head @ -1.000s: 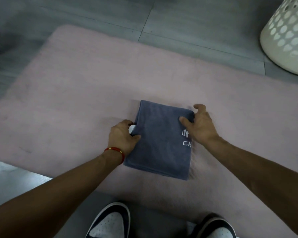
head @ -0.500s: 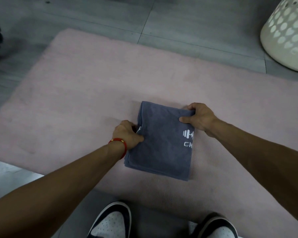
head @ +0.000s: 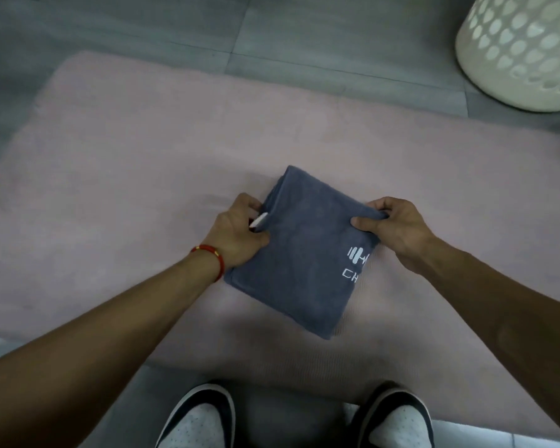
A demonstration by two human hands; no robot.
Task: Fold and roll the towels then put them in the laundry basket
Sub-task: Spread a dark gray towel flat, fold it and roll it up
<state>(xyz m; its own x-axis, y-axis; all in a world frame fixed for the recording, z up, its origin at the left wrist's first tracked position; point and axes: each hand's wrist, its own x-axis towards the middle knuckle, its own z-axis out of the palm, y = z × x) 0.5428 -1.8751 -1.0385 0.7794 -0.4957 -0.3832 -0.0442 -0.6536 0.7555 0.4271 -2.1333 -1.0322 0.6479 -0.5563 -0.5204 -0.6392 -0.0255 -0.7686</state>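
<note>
A folded blue-grey towel (head: 307,253) with a white logo lies on the pink mat (head: 143,163), turned a little like a diamond. My left hand (head: 240,232), with a red bracelet on its wrist, grips the towel's left edge, where a small white tag shows. My right hand (head: 393,226) pinches the towel's right corner between thumb and fingers. The white perforated laundry basket (head: 524,50) stands on the floor at the far right, beyond the mat.
Grey tiled floor (head: 272,30) surrounds the mat. My two shoes (head: 204,421) stand at the mat's near edge, directly below the towel.
Both hands have closed on the towel's side edges. The right hand went from lying on the logo to pinching the far right corner. The towel has turned slightly.
</note>
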